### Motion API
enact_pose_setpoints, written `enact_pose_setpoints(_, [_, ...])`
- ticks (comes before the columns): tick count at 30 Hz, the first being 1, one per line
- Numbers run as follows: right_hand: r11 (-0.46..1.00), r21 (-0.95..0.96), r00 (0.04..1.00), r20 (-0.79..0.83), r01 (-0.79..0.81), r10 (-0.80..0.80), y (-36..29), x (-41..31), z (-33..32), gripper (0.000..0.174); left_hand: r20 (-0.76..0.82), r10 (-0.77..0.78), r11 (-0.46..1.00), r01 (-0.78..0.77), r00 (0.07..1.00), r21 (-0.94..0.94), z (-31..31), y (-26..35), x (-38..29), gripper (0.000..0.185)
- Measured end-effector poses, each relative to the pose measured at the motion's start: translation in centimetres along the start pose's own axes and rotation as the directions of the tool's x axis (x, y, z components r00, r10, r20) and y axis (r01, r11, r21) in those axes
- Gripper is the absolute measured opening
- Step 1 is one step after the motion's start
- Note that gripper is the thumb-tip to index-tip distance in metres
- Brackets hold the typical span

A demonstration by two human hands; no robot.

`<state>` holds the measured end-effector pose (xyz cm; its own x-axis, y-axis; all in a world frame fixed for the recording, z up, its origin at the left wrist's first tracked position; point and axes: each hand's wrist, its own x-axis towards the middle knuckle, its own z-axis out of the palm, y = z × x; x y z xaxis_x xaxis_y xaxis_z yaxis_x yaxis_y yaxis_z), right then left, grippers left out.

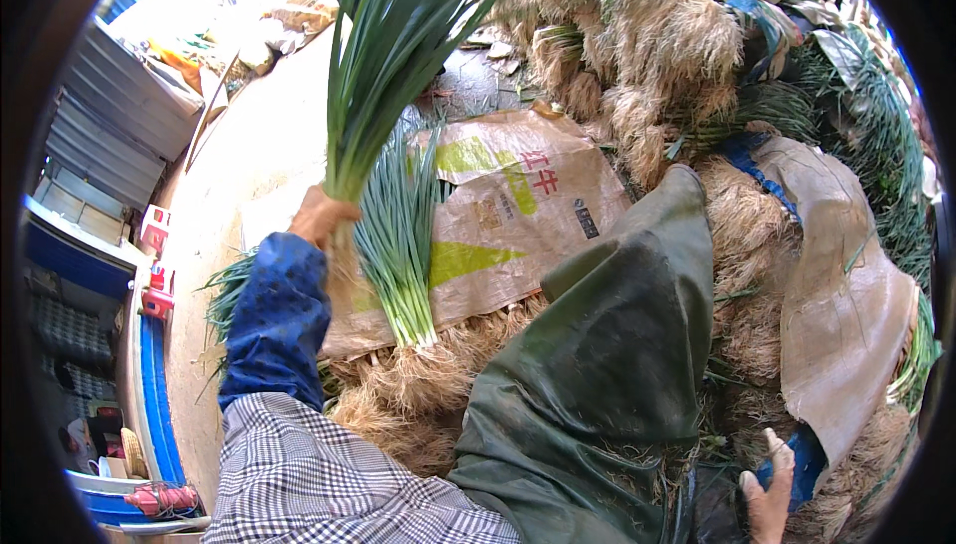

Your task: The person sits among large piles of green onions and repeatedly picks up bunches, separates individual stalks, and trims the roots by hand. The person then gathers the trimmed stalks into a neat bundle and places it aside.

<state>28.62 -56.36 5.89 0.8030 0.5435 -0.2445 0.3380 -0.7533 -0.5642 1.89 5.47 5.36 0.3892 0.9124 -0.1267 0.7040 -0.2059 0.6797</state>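
Note:
My left hand [325, 217] is closed around the lower stalks of a bunch of long green onions [396, 59], held up with the leaves fanning away from me. Beneath and to its right, a second bunch of green onions [399, 245] lies on a woven plastic sack [485, 230], its pale roots [426, 380] spilling over the sack's near edge. At the lower right, my right hand [769, 488] has thumb and fingers apart and holds nothing visible; it is beside a blue cloth or sack edge [805, 462] and roots. Dark green waterproof fabric [597, 335] covers my leg.
Big heaps of rooted onion bunches [665, 44] rise at the upper right. Another worn sack [836, 268] drapes over roots on the right. Along the left run a blue-edged rail [160, 395], red plastic items [158, 290] and corrugated metal [112, 111]. Part of a dark-clothed person shows at the top.

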Motion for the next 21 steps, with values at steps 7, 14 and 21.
enact_pose_setpoints(7, [0.986,-0.107,0.976,0.188,0.129,-0.108,2.8,-0.2,4.6,0.041,0.546,-0.271,0.783,0.512,0.792,-0.354,17.5,-17.7,-5.1,0.018])
enact_pose_setpoints(14, [0.995,-0.025,0.989,0.116,0.095,-0.091,2.8,-0.3,5.6,0.049,0.394,0.428,0.904,-0.392,0.813,-0.171,18.0,-24.3,-1.3,0.039])
enact_pose_setpoints(21, [0.999,-0.018,0.999,0.005,0.037,-0.036,1.7,-0.2,4.9,0.031,-0.107,-0.208,0.763,0.230,0.972,0.604,17.4,-9.1,-5.5,0.121])
